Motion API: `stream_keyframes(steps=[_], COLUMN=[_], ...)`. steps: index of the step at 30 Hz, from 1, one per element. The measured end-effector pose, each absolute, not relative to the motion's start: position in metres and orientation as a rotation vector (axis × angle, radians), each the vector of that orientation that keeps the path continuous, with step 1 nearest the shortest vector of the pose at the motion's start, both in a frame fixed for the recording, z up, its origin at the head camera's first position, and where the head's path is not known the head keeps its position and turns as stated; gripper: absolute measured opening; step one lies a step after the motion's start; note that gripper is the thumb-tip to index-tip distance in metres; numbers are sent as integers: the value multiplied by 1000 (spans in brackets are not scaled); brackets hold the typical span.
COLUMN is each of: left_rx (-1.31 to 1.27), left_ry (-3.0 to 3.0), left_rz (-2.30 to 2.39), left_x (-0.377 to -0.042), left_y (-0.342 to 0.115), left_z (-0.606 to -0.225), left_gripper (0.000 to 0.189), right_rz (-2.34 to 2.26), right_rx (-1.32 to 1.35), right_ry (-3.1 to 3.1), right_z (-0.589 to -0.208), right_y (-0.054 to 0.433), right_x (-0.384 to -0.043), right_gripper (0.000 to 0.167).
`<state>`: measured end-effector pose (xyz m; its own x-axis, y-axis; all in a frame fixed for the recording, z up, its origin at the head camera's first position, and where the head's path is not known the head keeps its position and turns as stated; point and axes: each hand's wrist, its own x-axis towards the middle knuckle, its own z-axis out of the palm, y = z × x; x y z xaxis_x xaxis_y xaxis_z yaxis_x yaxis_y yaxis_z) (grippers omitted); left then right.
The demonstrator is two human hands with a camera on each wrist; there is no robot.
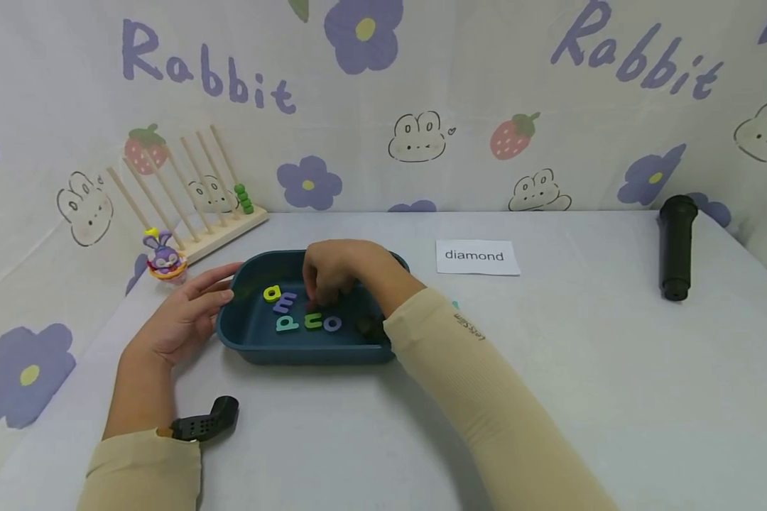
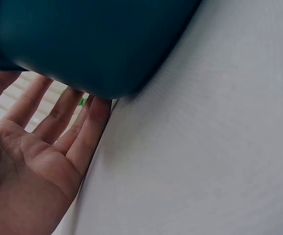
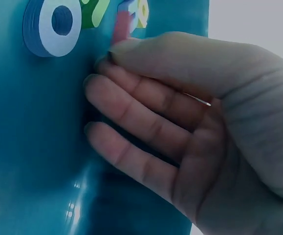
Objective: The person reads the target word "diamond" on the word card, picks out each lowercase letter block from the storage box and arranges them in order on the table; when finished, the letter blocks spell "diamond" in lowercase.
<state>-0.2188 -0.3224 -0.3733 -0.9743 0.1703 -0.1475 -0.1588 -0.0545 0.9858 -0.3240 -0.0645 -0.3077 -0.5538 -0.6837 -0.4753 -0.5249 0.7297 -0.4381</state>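
Letter tray (image 1: 307,355), with the left hand (image 1: 194,310), fingers extended, touching its nine o'clock end, and the right hand (image 1: 332,273) bent inside it. A word card (image 1: 478,267) lies off towards two o'clock. Five loose letters (image 1: 284,304) sit in the tray, not taken up. The right thumb and forefinger pinch a small red piece (image 3: 121,27) inside, near the centre. At three o'clock, outside, a mostly hidden teal piece (image 1: 456,305) shows, so picking looks partway along; how many are out cannot be told.
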Motion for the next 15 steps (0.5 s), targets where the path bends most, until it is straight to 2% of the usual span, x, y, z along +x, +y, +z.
stream_keyframes(steps=[6,15], left_rx=[29,11], left_ry=[1987,1979], left_rz=[2124,2131], left_x=[-219,-219], left_y=[-322,-324], left_z=[-373,-373], left_gripper=[52,51], right_rz=[-513,-819], right_rx=[-933,-1022], right_ry=[2230,2127], right_z=[-305,-290], right_y=[-57,-43], right_x=[-329,-332], right_gripper=[3,11])
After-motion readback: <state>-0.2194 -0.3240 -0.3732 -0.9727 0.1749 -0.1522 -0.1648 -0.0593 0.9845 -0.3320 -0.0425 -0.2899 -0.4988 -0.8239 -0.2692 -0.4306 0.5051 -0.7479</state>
